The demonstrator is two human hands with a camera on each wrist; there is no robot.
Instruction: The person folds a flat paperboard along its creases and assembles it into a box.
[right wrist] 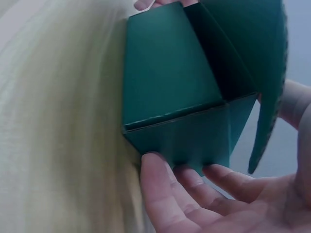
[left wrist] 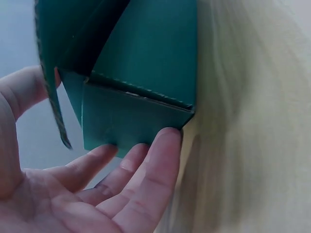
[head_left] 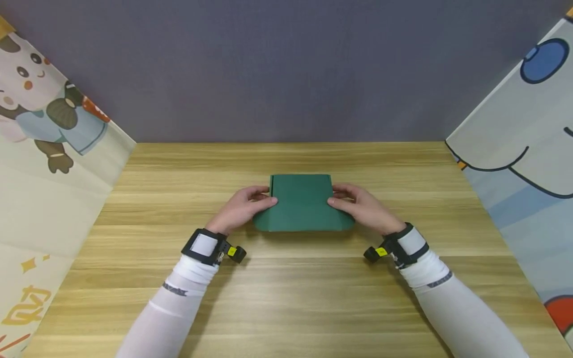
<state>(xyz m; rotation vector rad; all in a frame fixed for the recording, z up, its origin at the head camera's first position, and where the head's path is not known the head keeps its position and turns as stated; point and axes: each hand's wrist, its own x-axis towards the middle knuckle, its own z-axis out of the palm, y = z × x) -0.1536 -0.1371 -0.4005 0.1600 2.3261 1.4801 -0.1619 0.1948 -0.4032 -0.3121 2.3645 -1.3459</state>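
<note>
A dark green cardboard box [head_left: 301, 199] sits near the middle of the wooden table, its lid partly raised with the front flap standing out toward me. My left hand [head_left: 241, 206] holds the box's left end, thumb at the lid's edge. In the left wrist view its fingers [left wrist: 163, 150] press against the end wall [left wrist: 126, 116]. At the other end my right hand [head_left: 362, 206] grips in mirror fashion, thumb on the lid and fingers [right wrist: 155, 177] along the right end wall [right wrist: 184, 138]. A dark gap shows between lid and front wall; the inside cannot be made out.
The wood-grain table [head_left: 295, 303] extends around the box on all sides. A grey-blue panel [head_left: 291, 69] rises behind it. Printed cartoon panels stand at the left [head_left: 53, 129] and right [head_left: 515, 129] edges.
</note>
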